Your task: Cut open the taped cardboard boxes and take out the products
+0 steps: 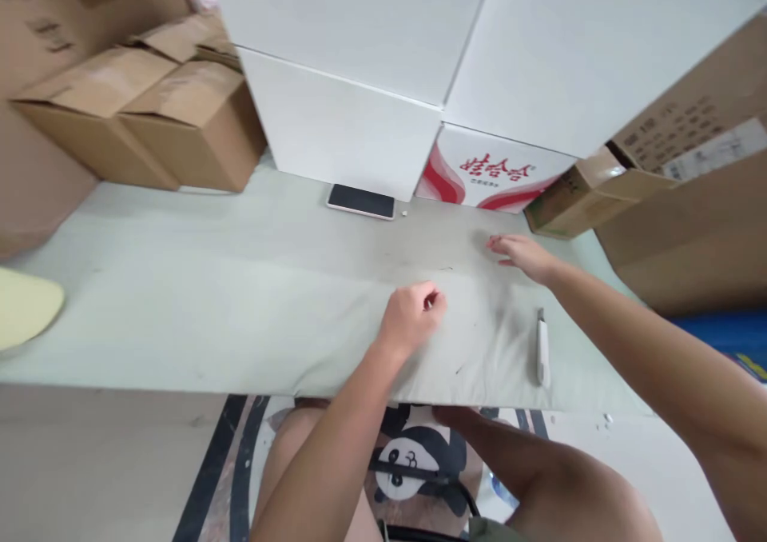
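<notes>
My left hand (412, 315) rests on the pale cloth-covered table (209, 302) near its front edge, fingers curled in a loose pinch around something too small to name. My right hand (520, 255) lies flat on the cloth farther back and to the right, fingers stretched out and holding nothing. A white utility knife (542, 348) lies on the cloth below my right forearm, untouched. A dark-screened phone (361, 201) lies face up at the back of the table.
Large white boxes (359, 62) and a red-and-white printed carton (491, 174) stand along the back. Brown cardboard boxes (149, 110) fill the back left, more cardboard boxes (677, 174) the right. A pale yellow object (24, 306) lies at the left edge.
</notes>
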`<state>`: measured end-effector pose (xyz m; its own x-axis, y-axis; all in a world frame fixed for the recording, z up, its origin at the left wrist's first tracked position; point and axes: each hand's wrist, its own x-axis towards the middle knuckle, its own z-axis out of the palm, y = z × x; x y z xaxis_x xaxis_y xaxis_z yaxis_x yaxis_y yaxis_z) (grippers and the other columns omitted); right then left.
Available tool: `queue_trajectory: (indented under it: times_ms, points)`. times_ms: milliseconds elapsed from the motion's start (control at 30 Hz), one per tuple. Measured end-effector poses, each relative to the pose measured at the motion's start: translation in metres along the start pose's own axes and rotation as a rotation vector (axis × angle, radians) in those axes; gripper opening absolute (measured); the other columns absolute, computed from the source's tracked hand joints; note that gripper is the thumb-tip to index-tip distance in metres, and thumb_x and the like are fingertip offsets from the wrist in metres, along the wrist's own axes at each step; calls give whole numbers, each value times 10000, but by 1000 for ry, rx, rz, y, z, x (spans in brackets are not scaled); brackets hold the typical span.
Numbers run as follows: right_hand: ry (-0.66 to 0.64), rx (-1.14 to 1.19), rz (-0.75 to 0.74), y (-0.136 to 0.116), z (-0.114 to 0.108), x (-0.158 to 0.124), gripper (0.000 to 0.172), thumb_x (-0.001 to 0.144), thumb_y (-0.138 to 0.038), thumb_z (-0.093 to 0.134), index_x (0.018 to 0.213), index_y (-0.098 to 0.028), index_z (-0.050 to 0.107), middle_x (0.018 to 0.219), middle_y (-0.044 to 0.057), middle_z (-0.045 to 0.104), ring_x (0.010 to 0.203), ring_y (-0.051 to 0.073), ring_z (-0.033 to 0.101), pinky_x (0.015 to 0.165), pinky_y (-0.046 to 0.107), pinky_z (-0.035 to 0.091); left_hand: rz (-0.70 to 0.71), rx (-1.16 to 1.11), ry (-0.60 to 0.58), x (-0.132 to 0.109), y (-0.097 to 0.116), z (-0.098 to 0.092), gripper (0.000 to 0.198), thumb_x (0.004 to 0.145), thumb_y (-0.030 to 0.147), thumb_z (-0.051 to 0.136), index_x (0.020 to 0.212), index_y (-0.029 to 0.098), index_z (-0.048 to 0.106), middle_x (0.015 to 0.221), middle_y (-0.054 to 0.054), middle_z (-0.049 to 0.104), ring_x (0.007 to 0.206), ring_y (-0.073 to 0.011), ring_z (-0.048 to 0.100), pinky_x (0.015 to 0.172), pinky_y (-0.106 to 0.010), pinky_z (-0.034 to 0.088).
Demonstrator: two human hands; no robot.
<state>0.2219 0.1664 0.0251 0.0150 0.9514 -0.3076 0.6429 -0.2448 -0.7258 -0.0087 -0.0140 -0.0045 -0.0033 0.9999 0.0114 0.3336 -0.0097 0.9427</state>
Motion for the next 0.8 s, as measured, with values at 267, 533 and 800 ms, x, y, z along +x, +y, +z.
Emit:
queue_trajectory:
  times_ms: [267,533,800]
  points:
    - [-200,-402,-452,-86,101,-41,263,752,-288,551,944,-250,727,1095,54,757,1029,262,686,986,478,560,18,-138,105,-27,8,-22,342,853,247,534,586,216,322,556,44,375,568,-127,316,593,-307,253]
    - [-227,-615,-902,-211,252,-65,498,839,-267,595,1332,-252,660,1498,134,577,1307,354,606,1144,546,491,-76,-362,176,-51,-3,-68,438,826,227,549,546,224,213,552,42,212,570,-128,218,573,-329,216]
    - [-51,-762,-1118,-323,367,-55,557,901,-245,583,1452,-197,518,1558,184,443,1437,473,428,1115,809,366,-226,-479,119,-58,-5,-102,472,823,247,538,532,231,166,557,14,204,569,-122,181,552,-327,153]
